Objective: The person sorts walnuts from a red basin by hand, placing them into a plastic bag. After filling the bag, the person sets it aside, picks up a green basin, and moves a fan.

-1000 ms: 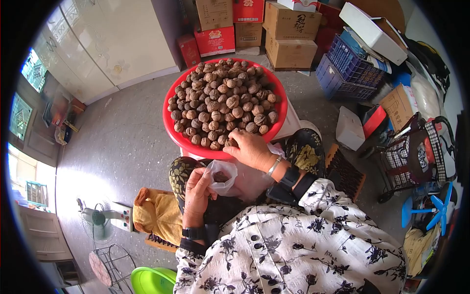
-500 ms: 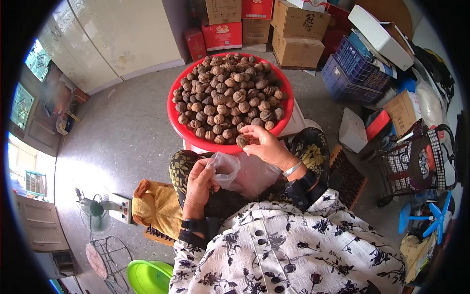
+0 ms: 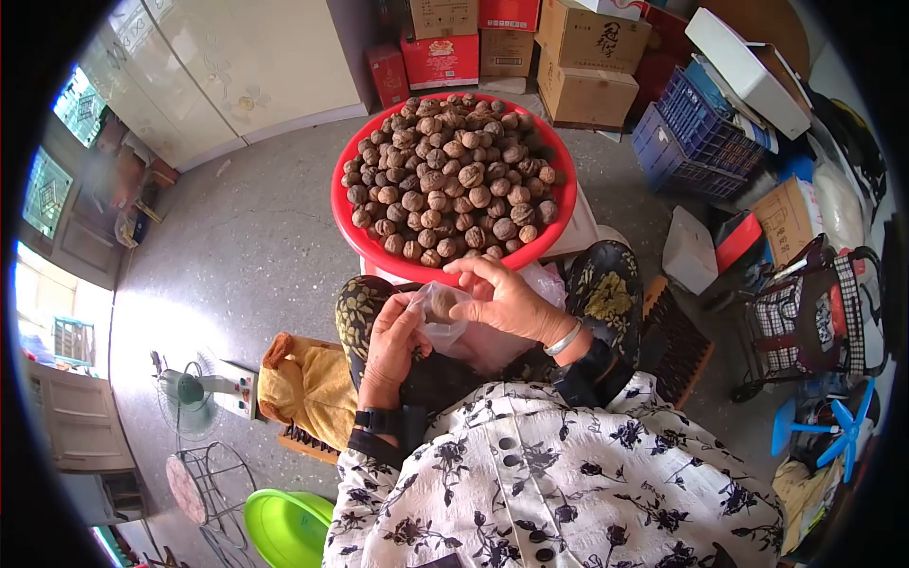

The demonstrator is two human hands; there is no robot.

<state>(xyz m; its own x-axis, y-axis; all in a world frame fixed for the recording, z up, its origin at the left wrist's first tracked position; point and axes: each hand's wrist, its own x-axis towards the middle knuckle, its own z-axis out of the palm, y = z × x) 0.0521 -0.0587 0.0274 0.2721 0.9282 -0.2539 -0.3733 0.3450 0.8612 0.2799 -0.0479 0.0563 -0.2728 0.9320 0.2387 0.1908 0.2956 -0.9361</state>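
Observation:
My left hand pinches the rim of a clear plastic bag over my lap, holding its mouth apart. At that mouth a brown walnut shows through the thin plastic. Right beside it is my right hand, with thumb and forefinger apart; the walnut lies just past the thumb tip. Beyond both hands stands a wide red basin heaped with walnuts. The lower part of the bag is partly hidden behind my right hand.
The basin rests on a pale stand. Cardboard boxes are stacked behind it, with blue crates to the right. A checked trolley bag stands farther right. At left are a fan and a green basin.
My right hand has moved left and slightly down from the basin's edge to the bag's mouth. The walnut has gone from between its fingertips into the bag's opening.

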